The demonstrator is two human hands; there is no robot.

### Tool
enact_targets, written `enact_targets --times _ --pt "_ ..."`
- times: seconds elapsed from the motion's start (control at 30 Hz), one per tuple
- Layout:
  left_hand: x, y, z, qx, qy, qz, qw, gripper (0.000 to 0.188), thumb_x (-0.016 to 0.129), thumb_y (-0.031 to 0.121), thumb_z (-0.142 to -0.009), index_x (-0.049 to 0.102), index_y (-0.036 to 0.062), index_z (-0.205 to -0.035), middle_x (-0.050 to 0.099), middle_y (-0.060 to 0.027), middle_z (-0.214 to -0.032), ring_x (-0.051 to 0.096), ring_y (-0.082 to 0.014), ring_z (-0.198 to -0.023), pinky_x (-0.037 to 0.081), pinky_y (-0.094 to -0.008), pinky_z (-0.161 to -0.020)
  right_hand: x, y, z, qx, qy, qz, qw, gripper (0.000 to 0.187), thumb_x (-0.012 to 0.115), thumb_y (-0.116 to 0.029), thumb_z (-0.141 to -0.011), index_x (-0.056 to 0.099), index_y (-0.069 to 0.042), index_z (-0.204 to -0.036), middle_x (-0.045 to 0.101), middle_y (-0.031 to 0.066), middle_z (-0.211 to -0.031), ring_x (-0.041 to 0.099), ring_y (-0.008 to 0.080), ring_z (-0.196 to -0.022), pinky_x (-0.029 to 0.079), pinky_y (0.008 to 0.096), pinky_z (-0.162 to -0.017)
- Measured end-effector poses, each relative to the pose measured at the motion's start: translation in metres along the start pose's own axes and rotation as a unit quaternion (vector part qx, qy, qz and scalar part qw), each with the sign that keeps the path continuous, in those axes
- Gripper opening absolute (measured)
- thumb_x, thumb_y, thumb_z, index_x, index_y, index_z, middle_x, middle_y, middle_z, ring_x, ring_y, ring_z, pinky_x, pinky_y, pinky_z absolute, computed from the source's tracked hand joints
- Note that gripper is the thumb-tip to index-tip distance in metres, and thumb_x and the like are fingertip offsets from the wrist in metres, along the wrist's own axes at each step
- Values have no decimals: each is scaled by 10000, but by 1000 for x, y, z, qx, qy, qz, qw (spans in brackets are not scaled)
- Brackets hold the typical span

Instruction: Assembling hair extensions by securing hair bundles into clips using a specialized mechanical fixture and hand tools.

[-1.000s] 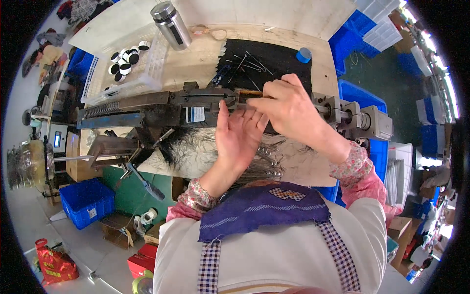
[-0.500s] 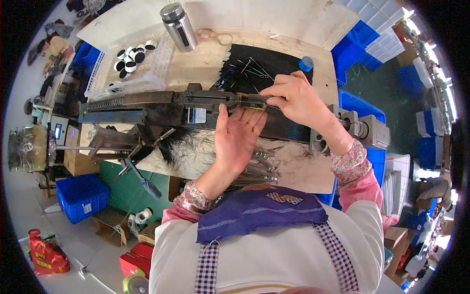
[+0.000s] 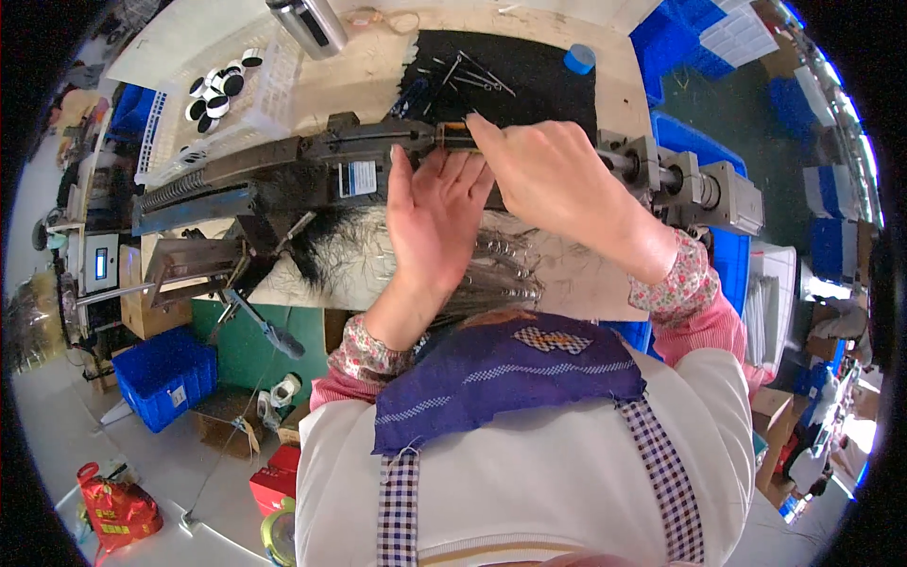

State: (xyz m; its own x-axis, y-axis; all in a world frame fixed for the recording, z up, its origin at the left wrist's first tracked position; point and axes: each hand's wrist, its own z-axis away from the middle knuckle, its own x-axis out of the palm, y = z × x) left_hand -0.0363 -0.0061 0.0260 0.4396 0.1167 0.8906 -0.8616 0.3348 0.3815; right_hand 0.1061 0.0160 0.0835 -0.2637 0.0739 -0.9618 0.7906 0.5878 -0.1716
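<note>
Mid-bench, head view: the work is at a narrow rectangular slot with orange-brown inner edges (image 3: 454,126), set in a long dark metal machine (image 3: 378,140) running left to right across the pale wooden bench (image 3: 370,71).

Main change is the right hand (image 3: 557,180). Half a second ago its thumb and forefinger were together at the slot's right end, tips visible. Now it lies back-up over that end, further left, one digit stretched to the slot's far edge, the other fingertips hidden under the hand. Can't tell whether it's pinching anything. For the work: same spot, but the slot's right part is now covered, so the contact there can't be read.

Left hand (image 3: 433,213) basically unchanged: palm up, fingers extended side by side, thumb standing apart, nothing seen in the palm. Fingertips at the slot's near edge; touching or just below, not clear. I'd read it as a support or guard.

Whole scene also sits higher in view, so the head probably tipped. The brushed-steel bottle (image 3: 312,24) at far left is now cut off at the top.

Around: black cloth (image 3: 548,71) with thin scissor-like metal tools (image 3: 488,85) on the far side; white-and-blue rectangular label (image 3: 358,179) just left of the left hand; loose black hair-like fibres (image 3: 326,250) near left; shiny thin strands (image 3: 501,248) on the near side.
</note>
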Motion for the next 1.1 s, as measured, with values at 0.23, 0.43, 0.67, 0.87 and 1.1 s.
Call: enact_targets --times 0.23,0.43,0.67,0.87,1.1 --pt "0 2 -8 -18 38 -33 999 396 458 429 -966 498 36 -975 547 -88 -974 519 -242 -1048 348 -390 -1033 8 3 -4 -2 -10 72 997 208 651 -101 -708 575 43 -837 649 185 -670 683 336 -669 539 407 -536" --pt "-8 -22 -7 1 42 -63 997 266 500 316 -974 561 69 -1052 590 -41 -1077 511 -190 -1102 329 -369 -1054 20 11 54 36 -11 -84 996 287 601 -74 -756 496 6 -1010 642 191 -787 645 392 -760 515 472 -613" --pt "-8 -44 7 -52 92 -103 989 361 632 236 -896 526 35 -1176 534 -107 -1228 470 -262 -1226 352 -400 -1073 128 -4 109 -80 -194 -152 966 227 590 -184 -798 584 -16 -950 643 172 -803 660 349 -731 529 473 -601" --pt "-53 34 82 96 -59 -472 874 628 601 255 -893 352 -2 -1409 337 -226 -1450 312 -374 -1363 256 -464 -1124 152 -18 85 -170 -117 -181 962 163 559 -166 -819 565 -30 -909 644 140 -774 673 317 -704 551 419 -583" --pt "-254 195 203 230 505 -821 137 950 719 358 -788 160 63 -1497 290 -283 -1461 354 -424 -1317 342 -478 -1040 129 -14 87 -51 -224 -266 936 209 628 -179 -803 522 -49 -928 618 136 -918 651 304 -835 518 428 -678"
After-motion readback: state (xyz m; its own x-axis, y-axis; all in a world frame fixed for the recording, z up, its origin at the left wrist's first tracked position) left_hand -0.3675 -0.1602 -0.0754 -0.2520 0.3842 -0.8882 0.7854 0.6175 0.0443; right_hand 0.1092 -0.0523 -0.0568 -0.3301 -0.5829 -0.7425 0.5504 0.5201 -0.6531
